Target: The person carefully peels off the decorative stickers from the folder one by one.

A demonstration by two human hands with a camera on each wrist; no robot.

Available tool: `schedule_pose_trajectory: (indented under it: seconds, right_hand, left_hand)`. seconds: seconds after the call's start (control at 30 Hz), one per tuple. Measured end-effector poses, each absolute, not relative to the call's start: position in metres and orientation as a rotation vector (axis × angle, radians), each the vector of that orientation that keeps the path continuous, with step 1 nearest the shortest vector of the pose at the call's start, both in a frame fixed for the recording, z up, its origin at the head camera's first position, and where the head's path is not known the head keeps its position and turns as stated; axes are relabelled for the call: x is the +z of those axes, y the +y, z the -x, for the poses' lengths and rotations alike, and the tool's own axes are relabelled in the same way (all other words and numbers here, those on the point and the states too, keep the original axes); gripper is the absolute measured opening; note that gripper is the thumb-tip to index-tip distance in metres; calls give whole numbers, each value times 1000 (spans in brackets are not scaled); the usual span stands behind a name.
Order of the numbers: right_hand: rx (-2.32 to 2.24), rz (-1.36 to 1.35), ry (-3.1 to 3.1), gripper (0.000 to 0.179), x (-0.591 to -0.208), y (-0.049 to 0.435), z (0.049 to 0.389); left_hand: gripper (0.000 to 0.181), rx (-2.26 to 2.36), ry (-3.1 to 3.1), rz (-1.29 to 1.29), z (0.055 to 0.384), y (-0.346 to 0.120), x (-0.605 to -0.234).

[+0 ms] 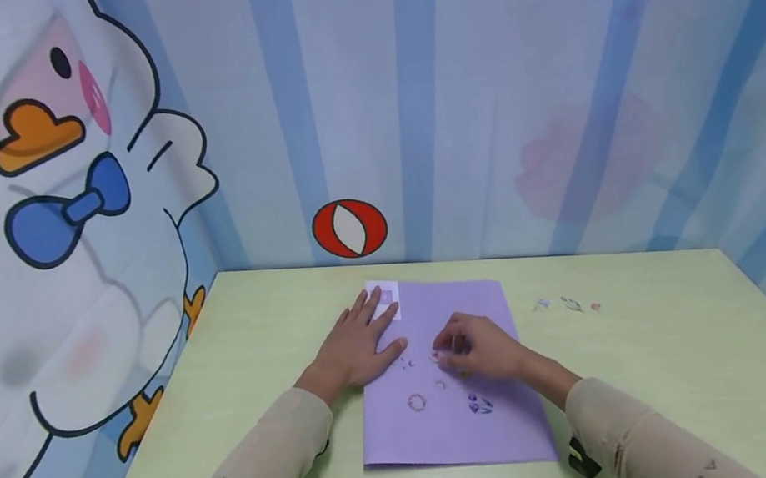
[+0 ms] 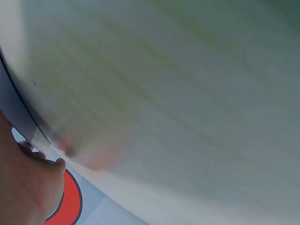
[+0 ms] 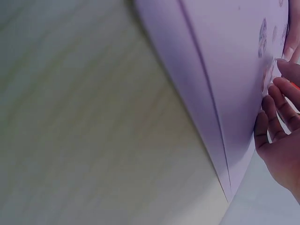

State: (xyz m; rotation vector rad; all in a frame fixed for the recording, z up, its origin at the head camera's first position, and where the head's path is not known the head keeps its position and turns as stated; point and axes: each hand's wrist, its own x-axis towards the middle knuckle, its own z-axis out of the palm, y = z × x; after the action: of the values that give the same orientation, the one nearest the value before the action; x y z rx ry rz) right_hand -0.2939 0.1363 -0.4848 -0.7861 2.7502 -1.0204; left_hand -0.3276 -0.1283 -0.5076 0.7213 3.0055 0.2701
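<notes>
A purple paper folder (image 1: pixel 463 445) lies on the table with several small stickers on its face. Among them are a round wreath sticker (image 1: pixel 417 402) and a purple flower sticker (image 1: pixel 481 403). My left hand (image 1: pixel 355 347) rests with spread, straight fingers on the folder's left edge, partly over a white label (image 1: pixel 395 305). Near the folder's middle, my right hand (image 1: pixel 481 348) has its fingers bent and pinches a small pinkish sticker (image 1: pixel 436 357) at the surface. In the right wrist view, the right hand's thumb and forefinger meet at a small pale piece, mostly hidden.
To the right of the folder, several small sticker pieces (image 1: pixel 572 304) lie on the pale wood-grain table (image 1: pixel 662 361). A printed cloth backdrop (image 1: pixel 361 107) with a duck figure stands along the table's far and left sides.
</notes>
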Motion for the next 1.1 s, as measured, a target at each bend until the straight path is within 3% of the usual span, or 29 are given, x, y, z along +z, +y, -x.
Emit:
schedule_pose_trajectory:
  seconds: [1.1]
  right_hand:
    - [-885, 899, 2864, 10, -493, 132, 293]
  left_hand:
    - [79, 250, 2999, -748, 325, -127, -504]
